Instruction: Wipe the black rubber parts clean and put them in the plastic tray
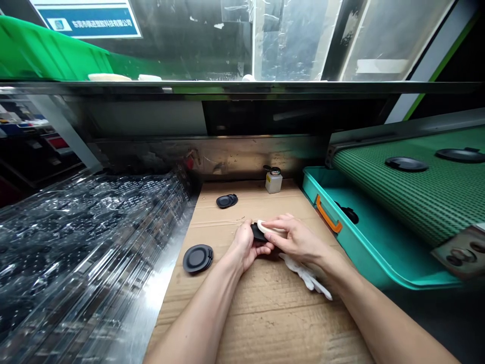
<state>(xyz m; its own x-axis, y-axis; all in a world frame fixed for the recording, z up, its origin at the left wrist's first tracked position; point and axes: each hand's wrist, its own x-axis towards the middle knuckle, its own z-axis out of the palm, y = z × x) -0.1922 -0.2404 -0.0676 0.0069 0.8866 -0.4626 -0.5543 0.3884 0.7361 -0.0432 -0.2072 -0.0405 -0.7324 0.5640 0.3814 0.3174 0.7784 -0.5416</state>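
My left hand is closed on a black round plastic part above the cardboard sheet. With its fingers wrapped over a white pad, my right hand presses against that part; the pad's exact kind is unclear. A white glove lies under my right wrist. To the left of my hands rests a stack of black round parts. Farther back lie smaller overlapping black parts. Behind my hands stands a small bottle with a black top.
Stacked clear plastic trays fill the left side. At right, a teal bin with an orange handle sits below a green conveyor belt carrying black parts. A metal shelf edge crosses above, with a green crate on it.
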